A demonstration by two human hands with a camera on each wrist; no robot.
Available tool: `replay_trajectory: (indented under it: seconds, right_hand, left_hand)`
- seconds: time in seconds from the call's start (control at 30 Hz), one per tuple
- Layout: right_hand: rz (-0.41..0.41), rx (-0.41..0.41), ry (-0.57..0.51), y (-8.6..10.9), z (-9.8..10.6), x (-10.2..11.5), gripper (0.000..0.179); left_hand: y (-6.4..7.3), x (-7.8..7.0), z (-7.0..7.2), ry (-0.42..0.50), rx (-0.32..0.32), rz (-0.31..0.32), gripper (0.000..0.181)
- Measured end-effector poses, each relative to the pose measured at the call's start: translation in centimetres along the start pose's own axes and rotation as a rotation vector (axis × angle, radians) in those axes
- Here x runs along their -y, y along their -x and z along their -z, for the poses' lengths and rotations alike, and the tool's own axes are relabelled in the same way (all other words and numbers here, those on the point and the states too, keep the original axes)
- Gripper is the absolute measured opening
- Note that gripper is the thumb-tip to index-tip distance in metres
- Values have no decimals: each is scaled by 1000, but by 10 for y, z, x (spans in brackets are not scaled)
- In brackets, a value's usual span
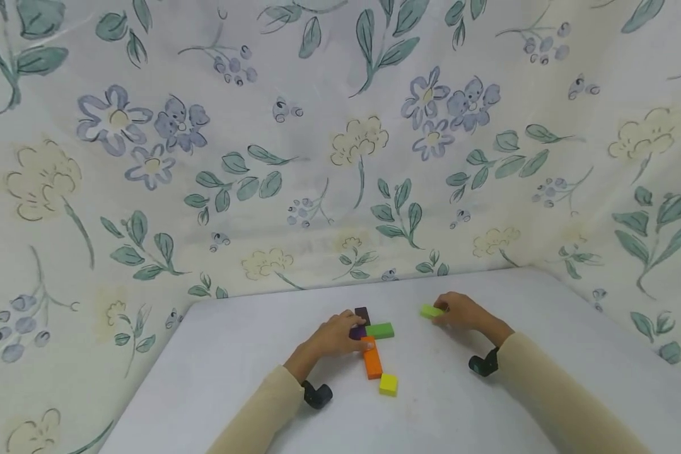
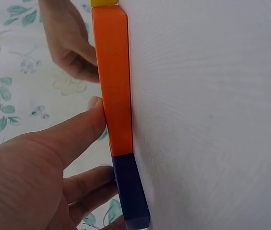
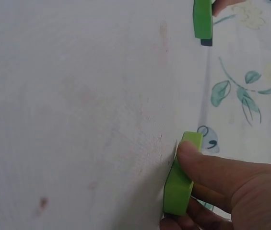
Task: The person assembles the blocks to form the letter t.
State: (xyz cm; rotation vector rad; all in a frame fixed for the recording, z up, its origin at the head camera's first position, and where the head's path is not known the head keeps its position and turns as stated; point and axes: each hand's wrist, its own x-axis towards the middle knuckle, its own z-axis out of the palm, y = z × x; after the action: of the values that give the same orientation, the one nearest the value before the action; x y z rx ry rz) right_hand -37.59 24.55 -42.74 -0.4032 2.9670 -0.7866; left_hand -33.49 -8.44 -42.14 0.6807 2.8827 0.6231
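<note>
My left hand point(image 1: 331, 335) rests at a cluster of wooden blocks on the white table. Its thumb touches the orange block point(image 2: 115, 86), and its other fingers lie against the dark purple block point(image 2: 131, 189), which they partly cover in the head view. Adjoining these are a green block point(image 1: 381, 330) and a dark brown block point(image 1: 362, 315). Off to the right, my right hand point(image 1: 462, 311) pinches a light green block point(image 3: 179, 187) between thumb and fingers, just at the table surface. Whether the block touches the table is hard to tell.
A yellow block point(image 1: 388, 384) sits at the near end of the orange one. Behind and around the white table point(image 1: 215, 366) hangs a flower-printed cloth point(image 1: 329, 139). Each wrist wears a small black camera point(image 1: 318, 396).
</note>
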Motion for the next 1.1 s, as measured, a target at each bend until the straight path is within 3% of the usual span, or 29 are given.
replay_trajectory:
  seconds: [0.5,0.83,1.1]
  right_hand:
    - [25,-13,12,-5,-7,-8,31]
    - [42,-40,-30,7,14,8,31]
    - [61,-26,-3,14,14,12,29]
  left_hand:
    - [-1,4,-5,-9,-1,18,66]
    - [-5,5,4,-1,-12,16,66]
    - [-4,2,2,15,19,25,67]
